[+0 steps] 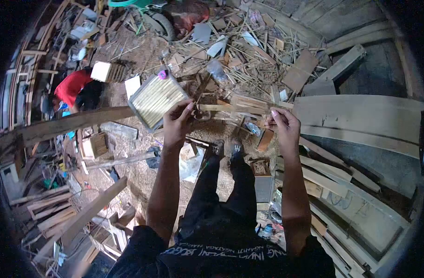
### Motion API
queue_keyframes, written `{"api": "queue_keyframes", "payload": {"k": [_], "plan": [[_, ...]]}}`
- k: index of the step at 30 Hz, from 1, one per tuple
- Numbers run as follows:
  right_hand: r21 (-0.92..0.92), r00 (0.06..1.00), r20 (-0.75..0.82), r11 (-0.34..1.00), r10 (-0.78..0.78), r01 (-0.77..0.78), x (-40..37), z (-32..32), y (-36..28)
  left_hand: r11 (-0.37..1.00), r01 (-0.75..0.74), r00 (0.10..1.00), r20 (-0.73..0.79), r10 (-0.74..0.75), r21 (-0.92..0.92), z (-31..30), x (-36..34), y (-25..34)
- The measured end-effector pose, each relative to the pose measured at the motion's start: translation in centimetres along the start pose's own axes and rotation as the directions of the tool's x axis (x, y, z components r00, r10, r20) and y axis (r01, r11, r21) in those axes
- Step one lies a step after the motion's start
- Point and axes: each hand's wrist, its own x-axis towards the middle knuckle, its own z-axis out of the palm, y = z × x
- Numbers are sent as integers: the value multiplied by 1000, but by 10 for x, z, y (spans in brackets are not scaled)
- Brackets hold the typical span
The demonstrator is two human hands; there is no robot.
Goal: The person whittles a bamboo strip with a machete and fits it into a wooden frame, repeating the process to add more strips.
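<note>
Both arms reach forward over a littered floor. My left hand (178, 121) is closed, its thumb and fingers pinched at the left end of a thin pale strip (216, 108). The strip looks like wood or tape and spans the gap between the hands. My right hand (284, 124) is level with the left, its fingers curled in a pinch near the strip's right end; what lies between its fingertips is too small to make out. Just left of my left hand is a square slatted panel (158, 101) with a grey frame, and a purple roll (163, 74) sits on its top edge.
A person in a red top (73, 88) bends down at the left. A long beam (68, 124) crosses the left side. Wide boards (360, 118) lie at the right. Scrap wood (249, 55) covers the floor ahead, near a wheel (160, 25).
</note>
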Motion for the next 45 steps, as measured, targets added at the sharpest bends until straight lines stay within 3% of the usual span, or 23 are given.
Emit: {"api": "queue_keyframes", "payload": {"k": [7,13,15,16,17,19,22,28,35,37,41,45], "plan": [[34,999,-37,999,18,-17,75,-21,149,992,23,1000,5,-24,125,-16,85,-117],[-14,997,-72,999,30,-31,148,-40,285,988,-14,992,123,-6,155,-33,169,-253],[-22,998,-55,999,-42,41,175,-54,340,964,0,995,94,-26,267,-32,197,-287],[-28,997,-68,999,-37,35,186,-59,356,958,-80,979,201,24,275,-31,217,-305],[-35,996,-78,999,-34,31,199,-64,371,938,-53,983,182,-11,343,-32,229,-319],[-33,993,-77,996,-88,85,223,-75,403,934,-92,941,337,-32,345,-42,268,-348],[-177,985,-20,971,-169,163,257,-82,434,876,-231,911,411,42,422,-44,302,-374],[-172,954,98,939,-283,297,280,-70,476,829,-339,882,457,115,446,-78,318,-415],[-149,946,178,943,-270,298,271,-47,508,856,-247,925,373,68,455,-133,290,-450],[-115,954,204,962,-221,248,266,-40,520,873,-260,923,373,99,412,-150,284,-463],[-108,964,239,984,-114,143,248,-28,547,839,-211,934,355,22,502,-190,269,-480],[-7,935,298,980,-190,201,226,-25,558,845,-189,937,350,2,500,-215,250,-490]]}}
